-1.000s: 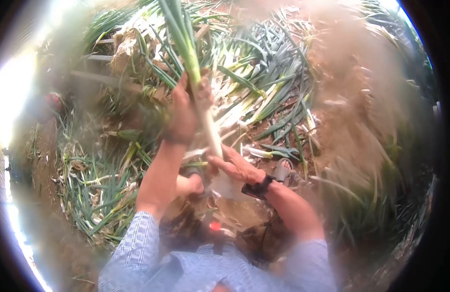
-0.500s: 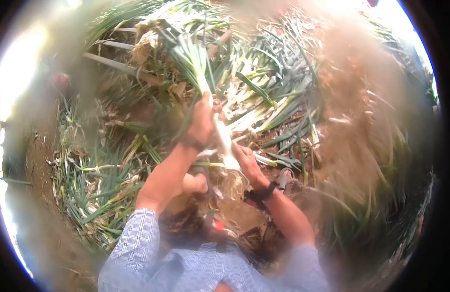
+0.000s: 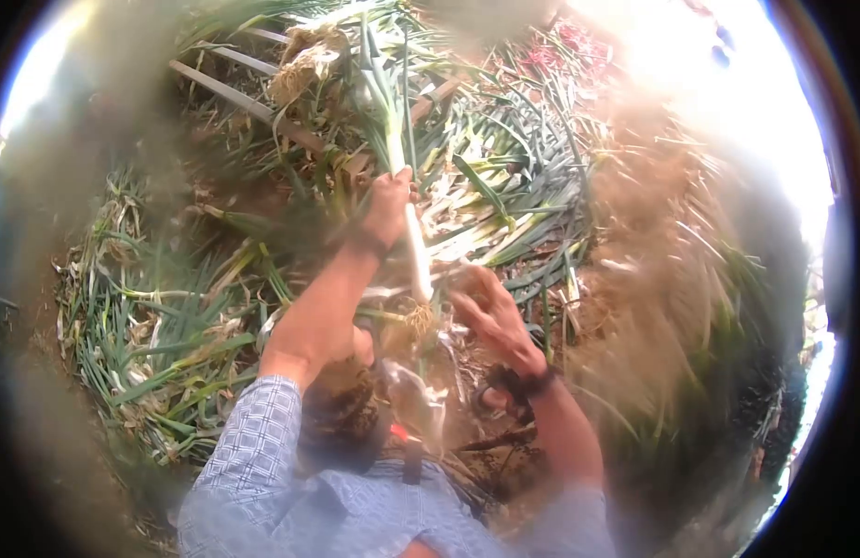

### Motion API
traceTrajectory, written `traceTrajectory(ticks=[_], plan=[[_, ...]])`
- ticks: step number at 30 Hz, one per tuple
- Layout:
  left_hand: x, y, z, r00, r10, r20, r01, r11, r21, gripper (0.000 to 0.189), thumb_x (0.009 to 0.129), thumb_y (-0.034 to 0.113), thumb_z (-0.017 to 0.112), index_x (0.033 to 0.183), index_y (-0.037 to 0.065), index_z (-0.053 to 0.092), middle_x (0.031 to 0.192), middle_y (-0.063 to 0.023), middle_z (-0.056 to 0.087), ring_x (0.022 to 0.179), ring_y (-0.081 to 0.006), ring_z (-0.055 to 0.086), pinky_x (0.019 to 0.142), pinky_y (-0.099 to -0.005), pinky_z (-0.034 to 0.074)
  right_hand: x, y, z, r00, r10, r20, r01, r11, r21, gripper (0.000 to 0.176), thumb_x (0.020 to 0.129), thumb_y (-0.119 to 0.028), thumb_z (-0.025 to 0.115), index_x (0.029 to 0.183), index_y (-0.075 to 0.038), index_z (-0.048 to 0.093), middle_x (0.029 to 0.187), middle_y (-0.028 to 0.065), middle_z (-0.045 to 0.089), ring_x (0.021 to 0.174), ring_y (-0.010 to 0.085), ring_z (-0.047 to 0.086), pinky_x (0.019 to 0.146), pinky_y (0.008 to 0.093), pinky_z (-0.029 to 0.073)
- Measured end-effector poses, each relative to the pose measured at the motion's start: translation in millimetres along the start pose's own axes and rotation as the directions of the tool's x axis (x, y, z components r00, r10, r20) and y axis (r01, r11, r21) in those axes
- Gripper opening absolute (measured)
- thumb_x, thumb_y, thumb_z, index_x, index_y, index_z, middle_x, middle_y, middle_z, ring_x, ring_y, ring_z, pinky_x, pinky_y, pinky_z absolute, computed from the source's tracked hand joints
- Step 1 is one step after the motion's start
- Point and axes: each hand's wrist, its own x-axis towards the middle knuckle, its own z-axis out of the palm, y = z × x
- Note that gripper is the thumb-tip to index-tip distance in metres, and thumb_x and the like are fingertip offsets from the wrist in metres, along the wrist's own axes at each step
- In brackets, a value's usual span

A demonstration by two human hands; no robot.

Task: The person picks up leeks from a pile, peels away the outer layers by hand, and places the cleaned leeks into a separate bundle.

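Observation:
A long green onion is held out in front, its green leaves pointing away and its stringy roots hanging toward me. My left hand is wrapped round its stalk just below the leaves. To the right of the white root end is my right hand, with its fingers bent and apart, and I see nothing held in it. A pale peeled layer lies below the roots, near my lap.
Piled green onions lie ahead. More onions and leaves cover the ground at the left. Wooden slats stick out at the upper left. A blurred heap of stalks is at the right.
My right hand has come off the white stalk and its fingers have spread. The roots now show clearly, and the pale layer appears lower down. My left hand keeps its hold.

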Motion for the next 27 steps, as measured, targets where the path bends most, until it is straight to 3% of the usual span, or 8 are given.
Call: traceTrajectory(ticks=[3,4,5,7,9,13,24,27], plan=[[-12.7,2.5,3.6,0.997,0.071,0.033,-0.073,0.996,0.044,0.014,0.097,0.021,0.063,0.099,0.008,0.057,0.074,-0.0002,0.054,0.056,-0.0115,0.053,0.041,-0.0307,0.046,26.6,14.0,44.4,0.958,0.197,0.208,-0.192,0.980,-0.041,0.027,0.092,-0.027,0.066,0.099,-0.001,0.064,0.089,0.0126,0.069,0.082,0.0201,0.066,0.067,0.0349,0.052],[-10.8,3.7,-3.7,0.992,0.109,0.061,-0.113,0.990,0.080,0.013,0.096,0.019,0.063,0.100,0.008,0.057,0.073,-0.0004,0.053,0.056,-0.0119,0.053,0.041,-0.0306,0.046,11.8,28.3,58.6,0.894,-0.369,0.254,0.429,0.868,-0.250,0.017,0.087,-0.019,0.065,0.097,-0.005,0.068,0.079,0.0088,0.069,0.073,0.0232,0.067,0.064,0.0357,0.053],[-1.0,4.5,-15.1,0.987,0.147,0.071,-0.155,0.981,0.118,0.014,0.097,0.021,0.062,0.100,0.008,0.058,0.073,0.0005,0.053,0.055,-0.0109,0.053,0.042,-0.0295,0.046,-14.1,3.2,76.4,0.914,0.057,0.401,0.169,0.847,-0.504,0.020,0.080,-0.016,0.064,0.098,-0.011,0.070,0.072,0.0085,0.066,0.068,0.0281,0.066,0.063,0.0381,0.054],[25.5,12.3,-40.5,0.974,0.222,0.038,-0.225,0.966,0.129,0.015,0.098,0.024,0.061,0.100,0.009,0.059,0.072,0.0022,0.053,0.055,-0.0089,0.052,0.043,-0.0275,0.045,-78.7,-10.1,96.2,0.640,-0.278,0.716,0.560,0.807,-0.187,0.022,0.083,-0.021,0.063,0.102,-0.011,0.070,0.076,0.0119,0.065,0.075,0.0315,0.067,0.072,0.0436,0.056],[33.5,13.5,-36.8,0.972,0.232,0.041,-0.235,0.969,0.082,0.017,0.099,0.028,0.060,0.099,0.010,0.060,0.071,0.0038,0.053,0.054,-0.0069,0.051,0.045,-0.0254,0.045,-94.2,-35.4,75.1,0.645,0.024,0.764,0.335,0.890,-0.310,0.026,0.089,-0.027,0.064,0.099,-0.003,0.068,0.087,0.0160,0.067,0.086,0.0333,0.067,0.079,0.0423,0.055],[-35.3,16.2,21.1,0.953,0.244,0.178,-0.277,0.942,0.190,0.025,0.102,0.034,0.057,0.090,0.012,0.052,0.071,0.0043,0.048,0.054,-0.0050,0.044,0.042,-0.0229,0.038,-79.8,2.1,21.4,0.979,-0.176,-0.101,0.136,0.938,-0.318,0.044,0.091,-0.027,0.072,0.123,0.001,0.061,0.106,0.0188,0.067,0.091,0.0244,0.067,0.076,0.0362,0.056],[-234.8,-87.9,105.2,0.399,0.210,0.893,-0.849,0.453,0.273,0.040,0.088,0.008,0.068,0.125,0.008,0.053,0.084,-0.0159,0.068,0.075,-0.0308,0.071,0.060,-0.0417,0.057,-136.6,-1.5,-68.1,0.799,0.301,-0.521,0.013,0.856,0.516,0.034,0.097,-0.024,0.067,0.119,0.000,0.057,0.100,0.0065,0.063,0.086,0.0114,0.063,0.059,0.0263,0.051],[-211.8,-109.8,79.1,0.186,-0.022,0.982,-0.966,0.179,0.187,0.042,0.082,0.009,0.072,0.121,0.011,0.056,0.082,-0.0146,0.067,0.068,-0.0319,0.069,0.056,-0.0420,0.054,-186.1,5.8,-86.1,0.489,0.309,-0.816,0.243,0.850,0.468,0.014,0.100,-0.016,0.062,0.105,-0.004,0.059,0.077,0.0016,0.064,0.064,0.0100,0.060,0.060,0.0257,0.051]])
